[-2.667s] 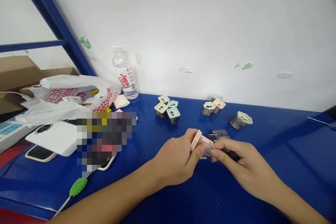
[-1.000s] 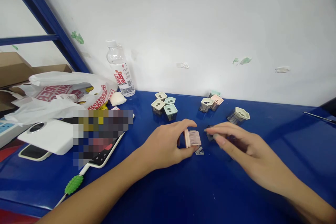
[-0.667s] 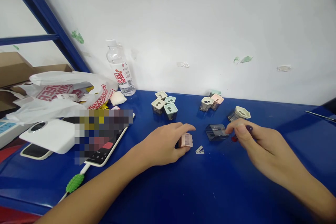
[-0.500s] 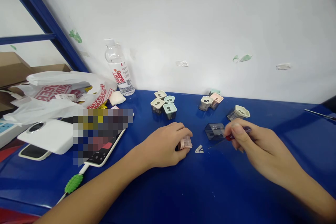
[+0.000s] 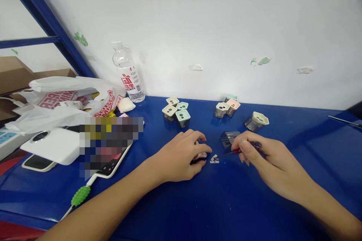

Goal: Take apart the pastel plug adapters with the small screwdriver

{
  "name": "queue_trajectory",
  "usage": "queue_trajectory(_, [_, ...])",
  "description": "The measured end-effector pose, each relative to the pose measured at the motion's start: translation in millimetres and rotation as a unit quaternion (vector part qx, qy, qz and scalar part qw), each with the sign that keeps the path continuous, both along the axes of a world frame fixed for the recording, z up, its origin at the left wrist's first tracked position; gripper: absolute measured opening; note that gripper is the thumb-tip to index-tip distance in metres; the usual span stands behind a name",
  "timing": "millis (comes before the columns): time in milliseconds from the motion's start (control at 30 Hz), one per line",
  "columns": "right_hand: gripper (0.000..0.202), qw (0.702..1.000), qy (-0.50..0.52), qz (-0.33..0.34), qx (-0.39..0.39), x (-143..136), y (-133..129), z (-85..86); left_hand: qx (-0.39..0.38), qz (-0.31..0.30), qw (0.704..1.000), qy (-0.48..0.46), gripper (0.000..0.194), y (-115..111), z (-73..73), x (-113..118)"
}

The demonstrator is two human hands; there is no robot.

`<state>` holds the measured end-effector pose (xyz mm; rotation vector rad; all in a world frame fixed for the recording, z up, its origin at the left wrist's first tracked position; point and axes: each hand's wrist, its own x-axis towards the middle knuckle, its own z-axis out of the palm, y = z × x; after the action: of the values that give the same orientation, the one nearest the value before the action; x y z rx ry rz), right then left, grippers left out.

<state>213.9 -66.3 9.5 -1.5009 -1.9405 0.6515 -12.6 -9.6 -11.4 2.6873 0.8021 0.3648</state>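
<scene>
My left hand (image 5: 185,155) rests on the blue table with its fingers curled round a small pink sharpener part (image 5: 201,154), mostly hidden beneath them. Between finger and thumb, my right hand (image 5: 258,154) holds a screwdriver (image 5: 236,151) with a red and dark handle. Its thin tip reaches the small metal blades (image 5: 214,159) lying between my hands. Just behind the screwdriver stands a dark transparent container (image 5: 228,139), partly covered by my right fingers.
Several two-hole sharpeners (image 5: 183,116) are grouped behind my left hand, others (image 5: 222,108) further right, one cream-topped (image 5: 259,119). A bottle (image 5: 128,75), plastic bag (image 5: 68,99) and phone (image 5: 113,163) lie left. Another thin tool (image 5: 343,121) lies far right.
My right hand has moved left with the screwdriver, bringing its tip to the blades. The fingers of my left hand have shifted forward and spread slightly over the pink part.
</scene>
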Motion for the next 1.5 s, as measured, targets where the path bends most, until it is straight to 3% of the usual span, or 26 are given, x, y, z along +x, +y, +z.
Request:
queue_trajectory(233, [0.042,1.000,0.006,-0.002,0.000,-2,1,0.4,0.027,-0.006,1.000,-0.006,0.024,-5,-5.3,6])
queue_trajectory(767, [0.044,0.999,0.030,-0.017,0.015,2,4,-1.8,0.194,-0.045,0.980,0.013,0.026,-5,-20.1,19])
queue_trajectory(867, [0.045,0.998,0.039,-0.035,0.019,5,4,-1.5,0.149,-0.035,0.988,-0.006,0.025,-2,-19.7,19])
queue_trajectory(1067, [0.042,0.996,0.056,-0.043,0.052,8,2,-1.9,-0.020,0.016,0.997,-0.078,0.015,4,-17.6,15])
queue_trajectory(1500, [0.041,0.997,0.068,-0.028,0.017,4,0,-1.1,-0.131,0.061,0.980,-0.133,0.014,6,-12.5,15])
